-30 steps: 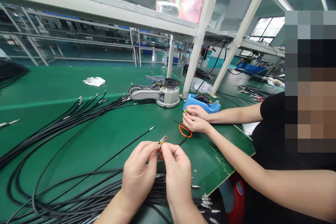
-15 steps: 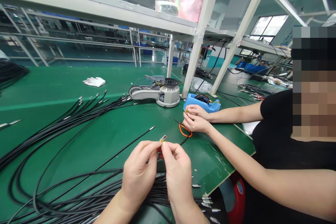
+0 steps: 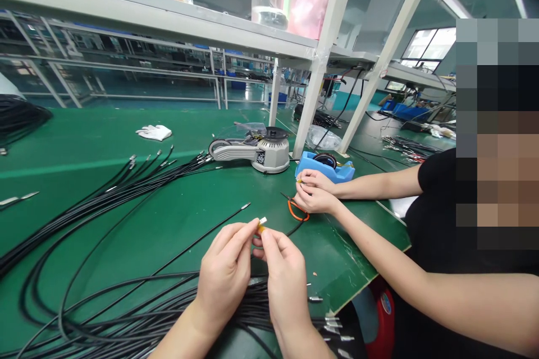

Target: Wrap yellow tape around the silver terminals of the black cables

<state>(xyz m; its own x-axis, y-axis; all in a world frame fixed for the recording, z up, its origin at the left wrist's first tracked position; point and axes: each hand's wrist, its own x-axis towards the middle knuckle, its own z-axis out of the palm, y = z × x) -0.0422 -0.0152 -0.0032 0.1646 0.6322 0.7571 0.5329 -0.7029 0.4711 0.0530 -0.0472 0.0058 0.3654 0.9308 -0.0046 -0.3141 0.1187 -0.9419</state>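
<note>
My left hand (image 3: 225, 275) and my right hand (image 3: 284, 275) meet above the green bench, both pinched on the metal tip (image 3: 261, 222) of a thin black cable, where a bit of yellow tape shows. Below my wrists lies a thick bundle of black cables (image 3: 126, 314) with metal ends. A single black cable (image 3: 202, 235) runs across the mat just left of my fingers.
A co-worker's hands (image 3: 314, 193) at the right hold a small yellow-taped part over orange scissors (image 3: 297, 213). Behind them stand a blue tape dispenser (image 3: 324, 165) and a grey tape machine (image 3: 256, 151). A white glove (image 3: 154, 132) lies far back. More cables (image 3: 126, 185) fan out left.
My fingers have turned the cable tip slightly, so its metal end looks shorter and points more upward. The co-worker's hands stay in the same spot.
</note>
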